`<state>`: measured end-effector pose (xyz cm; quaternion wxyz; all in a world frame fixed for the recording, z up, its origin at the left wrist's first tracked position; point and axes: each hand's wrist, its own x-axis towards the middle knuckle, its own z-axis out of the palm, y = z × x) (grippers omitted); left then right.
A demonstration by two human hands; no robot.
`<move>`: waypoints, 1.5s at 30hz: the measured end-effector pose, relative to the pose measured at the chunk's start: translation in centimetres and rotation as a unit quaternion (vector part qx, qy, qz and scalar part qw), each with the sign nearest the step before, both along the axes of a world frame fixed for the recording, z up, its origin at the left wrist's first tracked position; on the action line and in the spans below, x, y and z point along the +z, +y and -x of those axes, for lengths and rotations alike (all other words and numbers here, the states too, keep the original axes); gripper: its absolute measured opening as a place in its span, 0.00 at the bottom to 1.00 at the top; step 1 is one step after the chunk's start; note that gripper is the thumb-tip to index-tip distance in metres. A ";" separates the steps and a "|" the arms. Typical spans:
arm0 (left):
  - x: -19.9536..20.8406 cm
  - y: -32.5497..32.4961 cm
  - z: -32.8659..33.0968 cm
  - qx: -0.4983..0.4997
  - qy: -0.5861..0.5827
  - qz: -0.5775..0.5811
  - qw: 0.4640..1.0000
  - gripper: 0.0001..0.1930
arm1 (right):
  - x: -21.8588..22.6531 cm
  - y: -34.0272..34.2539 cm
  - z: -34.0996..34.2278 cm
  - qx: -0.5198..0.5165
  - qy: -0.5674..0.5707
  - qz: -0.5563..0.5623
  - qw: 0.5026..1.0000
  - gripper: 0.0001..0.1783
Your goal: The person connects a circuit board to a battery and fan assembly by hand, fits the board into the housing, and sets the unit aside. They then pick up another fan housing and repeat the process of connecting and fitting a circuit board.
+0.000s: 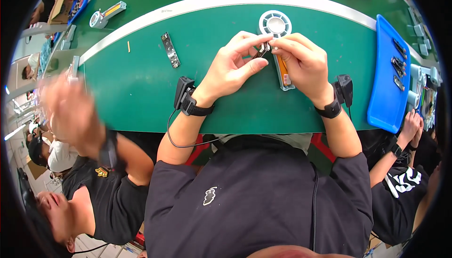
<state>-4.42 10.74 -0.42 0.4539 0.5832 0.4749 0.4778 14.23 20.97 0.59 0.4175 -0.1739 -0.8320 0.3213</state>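
My left hand (226, 69) holds a small dark circuit board (262, 51) between thumb and fingers, tilted above the table. The fingers of my right hand (305, 62) are closed in a pinch at the board's right end, by a small whitish part (270, 46) too small to make out. Under the hands lies a light-blue handheld fan housing (275, 19) with a round, spoked head. An orange strip, likely a battery cell (284, 71), lies in its handle, partly covered by my right hand.
Left on the green table (141, 93) lie another circuit board (170, 50) and a thin tan stick (128, 46). A blue tray (382, 107) with several dark boards stands right. A second fan housing (106, 15) lies beyond the white strip. Co-workers' hands (70, 112) show on both sides.
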 end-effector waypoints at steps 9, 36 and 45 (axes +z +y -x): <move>-0.6 -0.1 -2.0 0.059 -0.222 0.016 0.973 0.23 | 0.6 -0.2 0.3 -0.037 -0.048 -0.124 0.990 0.11; -0.8 0.1 -2.2 0.101 -0.123 -0.003 0.987 0.15 | 1.2 1.0 -0.2 0.064 -0.104 -0.057 0.991 0.07; -0.8 -0.1 -2.3 0.131 0.026 -0.062 0.989 0.19 | 1.5 0.0 0.2 -0.005 -0.141 -0.117 0.983 0.04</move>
